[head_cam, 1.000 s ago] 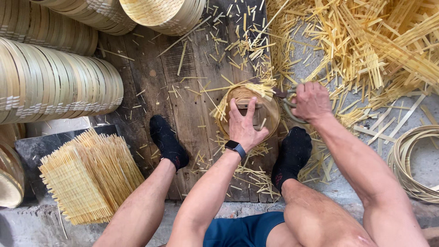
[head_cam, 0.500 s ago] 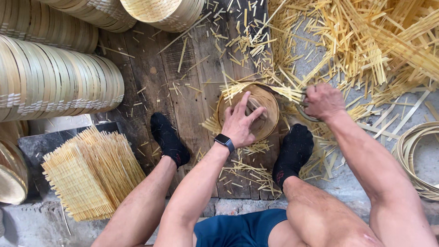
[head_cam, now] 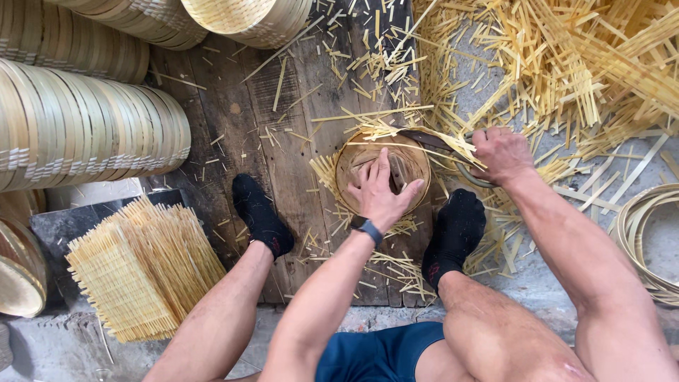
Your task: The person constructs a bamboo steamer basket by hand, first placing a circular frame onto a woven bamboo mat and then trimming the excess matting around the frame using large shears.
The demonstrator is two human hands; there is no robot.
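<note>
A: Head view, middle first. Left hand (head_cam: 378,192) spread flat, fingers splayed, pressed down on a round bamboo steamer frame (head_cam: 382,164). Dark watch (head_cam: 367,229) strapped at that wrist.

B: And the frame itself, placed where?

A: On the wooden boards (head_cam: 283,141) of the floor, between two feet in black socks, left sock (head_cam: 262,216) and right sock (head_cam: 454,233). Thin bamboo slats (head_cam: 403,134) laid across the top of the frame, ends sticking past the rim.

B: Right hand?

A: Right hand (head_cam: 502,154) closed in a fist around the handle of a curved dark blade (head_cam: 442,145), just beside the frame's right edge. Blade lying over the slat ends at the rim. Cannot tell whether cutting or resting.

B: Around that?

A: Loose heap of bamboo strips (head_cam: 566,71) to the upper right, spilling toward the frame. Short offcuts (head_cam: 382,262) scattered near the feet. Coiled bamboo hoops (head_cam: 647,233) at the far right edge, well apart from the frame.

B: Left side of the same view?

A: Long row of stacked steamer rings (head_cam: 85,124) lying on its side, more stacks (head_cam: 240,18) along the top. Pile of woven slat mats (head_cam: 141,265) at lower left, near the left knee. Blue shorts (head_cam: 378,354) at the bottom edge.
</note>
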